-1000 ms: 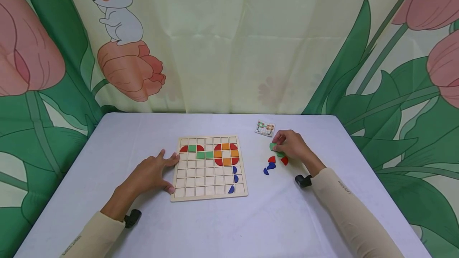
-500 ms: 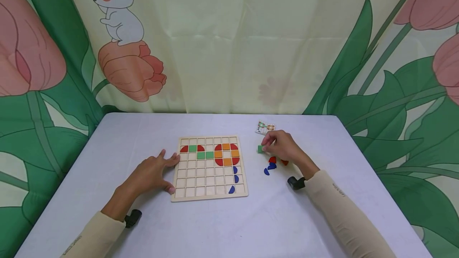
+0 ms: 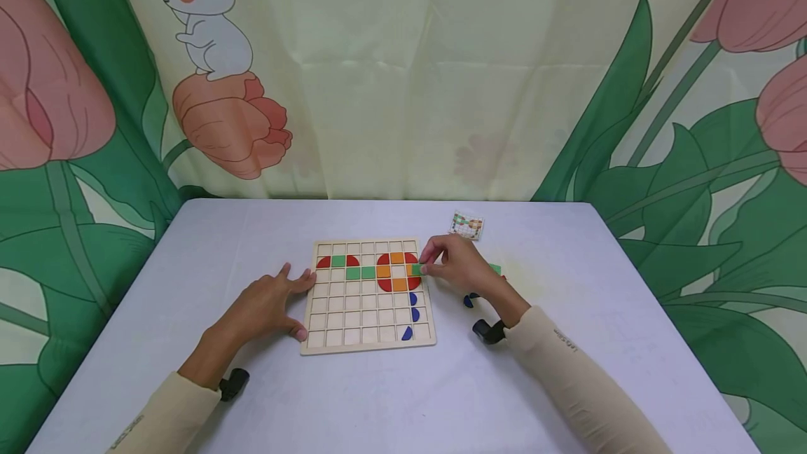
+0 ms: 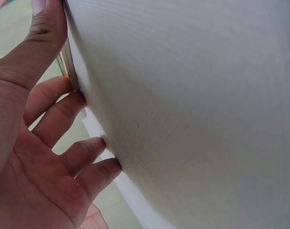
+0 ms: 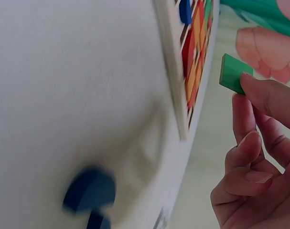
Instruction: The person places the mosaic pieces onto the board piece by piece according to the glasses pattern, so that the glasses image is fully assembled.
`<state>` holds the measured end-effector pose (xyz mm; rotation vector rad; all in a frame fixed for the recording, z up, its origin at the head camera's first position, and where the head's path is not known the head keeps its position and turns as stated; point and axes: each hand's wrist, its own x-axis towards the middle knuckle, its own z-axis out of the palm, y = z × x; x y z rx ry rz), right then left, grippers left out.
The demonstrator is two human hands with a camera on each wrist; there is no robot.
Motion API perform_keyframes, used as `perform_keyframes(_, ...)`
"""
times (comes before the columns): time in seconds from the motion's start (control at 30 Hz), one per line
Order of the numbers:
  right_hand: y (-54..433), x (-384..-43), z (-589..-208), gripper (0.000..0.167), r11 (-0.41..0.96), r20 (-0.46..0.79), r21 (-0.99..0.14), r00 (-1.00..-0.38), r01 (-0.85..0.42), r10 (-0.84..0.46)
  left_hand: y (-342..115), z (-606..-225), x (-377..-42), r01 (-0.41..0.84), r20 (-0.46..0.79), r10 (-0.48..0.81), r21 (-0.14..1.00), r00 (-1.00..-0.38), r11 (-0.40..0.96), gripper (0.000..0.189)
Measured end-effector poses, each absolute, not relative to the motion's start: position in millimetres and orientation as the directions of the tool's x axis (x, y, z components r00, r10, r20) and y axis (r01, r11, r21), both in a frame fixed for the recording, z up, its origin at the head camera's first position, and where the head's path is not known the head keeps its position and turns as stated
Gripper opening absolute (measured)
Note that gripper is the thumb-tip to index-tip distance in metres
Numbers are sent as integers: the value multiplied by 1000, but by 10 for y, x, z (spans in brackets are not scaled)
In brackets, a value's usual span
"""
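A wooden grid board (image 3: 366,349) lies mid-table. Green squares (image 3: 361,272), a ring of red rounded pieces and orange squares (image 3: 400,284), and several blue curved pieces (image 3: 415,314) lie on it. My left hand (image 3: 261,310) rests at the board's left edge, thumb and fingers spread. Thumb and fingertips of my right hand (image 3: 463,265) pinch a green square tile (image 5: 234,72). In the head view this tile overlaps the board's right side at the ring; the right wrist view shows it raised above the table.
A small printed card (image 3: 466,225) with a coloured grid pattern lies behind my right hand. Loose blue pieces (image 3: 468,301) and a green piece (image 3: 495,269) lie right of the board, partly hidden by that hand. A patterned curtain (image 3: 378,90) hangs behind the table.
My right hand has picked up the green tile from the loose pieces and carried it left to the board's right side. The left hand and board have stayed put.
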<state>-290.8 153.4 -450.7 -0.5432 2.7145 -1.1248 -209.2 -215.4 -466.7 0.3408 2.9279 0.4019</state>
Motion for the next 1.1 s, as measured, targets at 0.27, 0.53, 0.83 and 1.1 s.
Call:
perform_keyframes(0.27, 1200, -2841, -4520, 12, 594, 5, -745, -894, -303, -449, -2148, -4674, -2100, 196, -136, 240, 280, -961, 940, 120)
perform_keyframes(0.53, 838, -2816, -4514, 11, 567, 26, -747, -868, -346, -496, -2160, -4706, -2107, 183, -150, 232, 285, -961, 941, 119)
perform_keyframes(0.83, 472, -2836, -4461, 11, 603, 26, -707, -865, -370, -501, -2157, -4683, -2107, 182, -161, 235, 291, -958, 939, 119)
perform_keyframes(1.1, 209, -2892, -4470, 13, 640, -23, -688, -872, -340, -488, -2151, -4674, -2112, 185, -168, 241, 293, -956, 938, 119)
